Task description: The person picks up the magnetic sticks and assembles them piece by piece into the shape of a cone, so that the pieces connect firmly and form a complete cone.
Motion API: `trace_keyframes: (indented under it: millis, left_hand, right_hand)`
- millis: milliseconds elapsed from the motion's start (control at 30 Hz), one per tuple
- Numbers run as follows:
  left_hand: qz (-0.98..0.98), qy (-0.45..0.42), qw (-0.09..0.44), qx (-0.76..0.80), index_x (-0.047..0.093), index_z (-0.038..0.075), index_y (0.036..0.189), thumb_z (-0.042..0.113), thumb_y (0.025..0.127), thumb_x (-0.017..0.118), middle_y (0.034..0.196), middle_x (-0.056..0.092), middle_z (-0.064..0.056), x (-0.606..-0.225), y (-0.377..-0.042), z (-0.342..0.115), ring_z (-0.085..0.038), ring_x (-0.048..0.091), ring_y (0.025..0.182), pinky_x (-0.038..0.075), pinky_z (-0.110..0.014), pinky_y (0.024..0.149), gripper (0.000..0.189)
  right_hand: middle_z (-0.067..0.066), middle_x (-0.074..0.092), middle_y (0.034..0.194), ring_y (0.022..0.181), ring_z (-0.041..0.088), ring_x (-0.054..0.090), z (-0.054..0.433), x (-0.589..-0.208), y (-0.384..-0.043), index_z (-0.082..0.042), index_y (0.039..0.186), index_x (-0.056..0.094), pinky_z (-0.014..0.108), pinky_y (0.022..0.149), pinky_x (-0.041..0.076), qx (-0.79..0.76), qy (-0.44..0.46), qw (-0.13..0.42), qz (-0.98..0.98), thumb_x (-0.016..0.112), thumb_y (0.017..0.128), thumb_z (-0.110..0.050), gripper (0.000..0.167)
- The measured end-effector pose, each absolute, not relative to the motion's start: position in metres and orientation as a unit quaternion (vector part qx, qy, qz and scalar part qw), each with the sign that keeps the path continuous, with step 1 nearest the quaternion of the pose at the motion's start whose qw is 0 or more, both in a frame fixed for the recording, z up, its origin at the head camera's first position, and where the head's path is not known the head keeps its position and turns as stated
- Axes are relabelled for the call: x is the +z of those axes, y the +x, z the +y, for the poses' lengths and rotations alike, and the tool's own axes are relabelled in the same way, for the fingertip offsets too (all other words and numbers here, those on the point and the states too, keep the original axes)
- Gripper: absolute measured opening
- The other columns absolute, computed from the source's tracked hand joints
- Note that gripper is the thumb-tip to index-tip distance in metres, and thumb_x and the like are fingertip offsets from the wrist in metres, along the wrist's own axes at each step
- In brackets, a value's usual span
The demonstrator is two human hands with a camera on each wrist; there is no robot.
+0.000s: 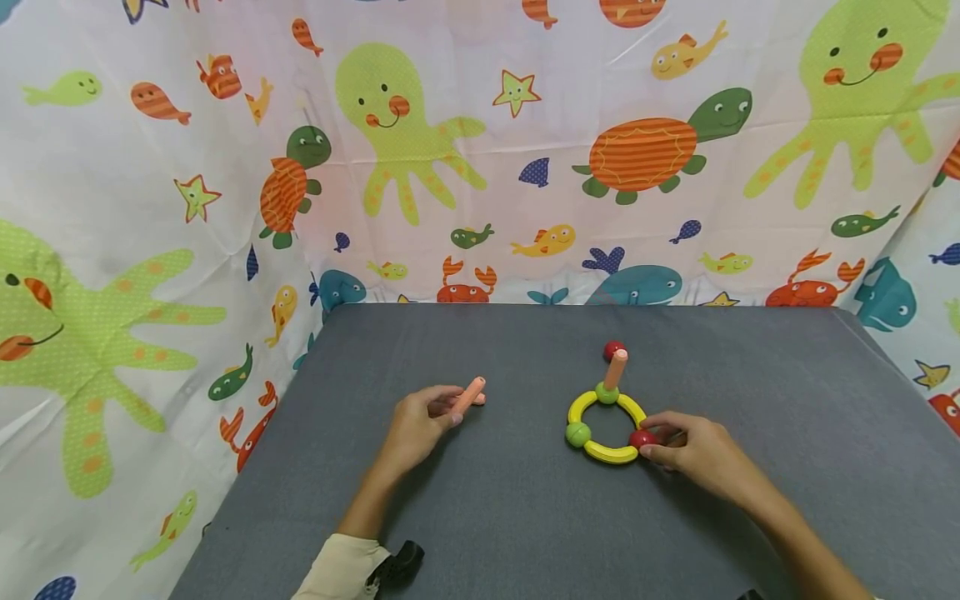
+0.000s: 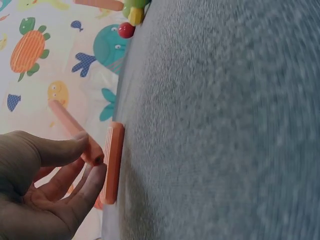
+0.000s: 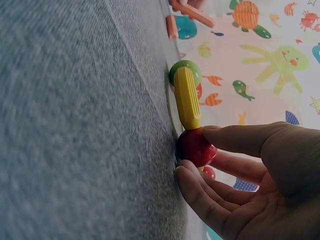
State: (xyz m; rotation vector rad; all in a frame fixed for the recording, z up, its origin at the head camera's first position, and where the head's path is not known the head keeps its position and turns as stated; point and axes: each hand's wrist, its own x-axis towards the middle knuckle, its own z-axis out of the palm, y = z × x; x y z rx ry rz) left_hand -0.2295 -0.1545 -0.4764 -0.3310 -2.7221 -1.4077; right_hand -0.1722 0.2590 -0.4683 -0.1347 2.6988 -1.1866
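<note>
Between thumb and fingers my left hand [image 1: 416, 429] pinches a salmon-coloured rod [image 1: 470, 395], tilted over the table. A second salmon rod [image 2: 114, 162] lies on the cloth just beyond it, mostly hidden in the head view. On the right is a ring of yellow curved sticks [image 1: 611, 455] joined by two green balls [image 1: 578, 434] and a red ball [image 1: 642, 439]. My right hand [image 1: 697, 454] grips that red ball with thumb and fingertips, close to the tabletop. From the ring's far green ball [image 1: 607, 394] another salmon rod [image 1: 616, 372] stands up.
Another red ball [image 1: 612, 348] is behind the upright rod, partly covered by it in the head view. Grey cloth covers the table [image 1: 517, 517]. A curtain [image 1: 517, 208] printed with sea animals hangs along the back and sides.
</note>
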Motion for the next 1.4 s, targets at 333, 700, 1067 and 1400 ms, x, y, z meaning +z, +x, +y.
trace_keyframes:
  millis: [333,700,1067,1400]
  left_hand:
    - [-0.879,-0.099,0.04,-0.465,0.075,0.009,0.122,0.005,0.093,0.081,0.113,0.077,-0.004,-0.475,-0.232,-0.137,-0.02,0.073,0.099,0.059,-0.042,0.089,0.03]
    - [-0.87,-0.147,0.037,-0.47,0.076,0.006,0.121,0.005,0.092,0.082,0.111,0.077,-0.007,-0.478,-0.231,-0.113,-0.023,0.075,0.102,0.059,-0.043,0.091,0.029]
    - [-0.854,-0.158,0.016,-0.495,0.076,0.009,0.121,0.009,0.091,0.084,0.108,0.079,-0.004,-0.482,-0.232,-0.083,-0.017,0.074,0.098,0.058,-0.03,0.085,0.031]
    - [-0.85,-0.173,0.009,-0.498,0.075,0.01,0.127,0.013,0.094,0.082,0.111,0.078,-0.001,-0.48,-0.235,-0.061,-0.013,0.073,0.102,0.058,-0.029,0.089,0.034]
  right_hand:
    - [0.002,0.075,0.098,0.074,0.017,0.067,0.251,-0.47,-0.171,-0.004,0.126,0.073,0.029,0.061,0.056,-0.422,-0.059,0.103,0.899,0.081,0.095,-0.028,0.04]
    - [0.005,0.076,0.101,0.078,0.018,0.069,0.242,-0.469,-0.17,-0.004,0.127,0.074,0.03,0.065,0.059,-0.443,-0.069,0.124,0.885,0.08,0.097,-0.025,0.037]
    - [0.004,0.075,0.099,0.079,0.019,0.07,0.236,-0.47,-0.169,-0.004,0.127,0.074,0.031,0.066,0.06,-0.454,-0.078,0.133,0.878,0.08,0.096,-0.024,0.037]
    - [0.005,0.073,0.098,0.079,0.02,0.068,0.23,-0.469,-0.169,-0.004,0.13,0.072,0.032,0.066,0.06,-0.458,-0.079,0.156,0.872,0.079,0.097,-0.024,0.04]
